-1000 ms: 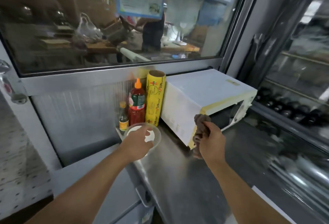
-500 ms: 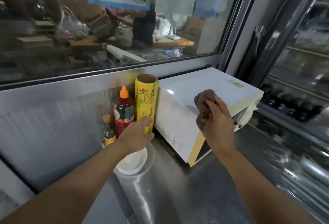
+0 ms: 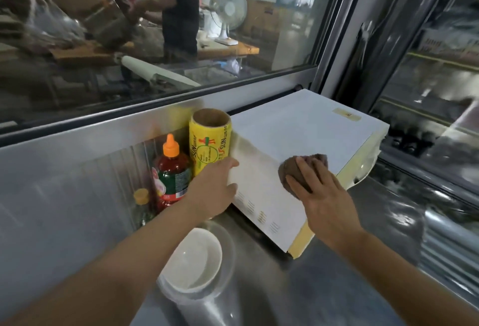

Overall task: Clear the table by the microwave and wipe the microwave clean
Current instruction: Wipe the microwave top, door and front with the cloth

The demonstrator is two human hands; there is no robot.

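Observation:
The white microwave (image 3: 298,131) stands on the steel table (image 3: 344,281), tilted toward the right. My right hand (image 3: 322,196) presses a bunched brown cloth (image 3: 317,161) onto the front left part of its top, fingers spread over the cloth. My left hand (image 3: 212,188) rests against the microwave's left side at its top edge, right beside a yellow cling-film roll (image 3: 210,141). Its fingers look fairly straight. A white bowl (image 3: 193,261) sits in a clear plastic tub below my left forearm.
A red sauce bottle (image 3: 171,170) with an orange cap and a small yellow-capped bottle (image 3: 141,196) stand against the steel back wall, left of the roll. A glass-door fridge (image 3: 427,97) is at the right. A window behind shows a person working.
My right hand lowered the cloth from the air onto the microwave top. My left hand shifted from the roll to the microwave's left edge. The camera moved closer.

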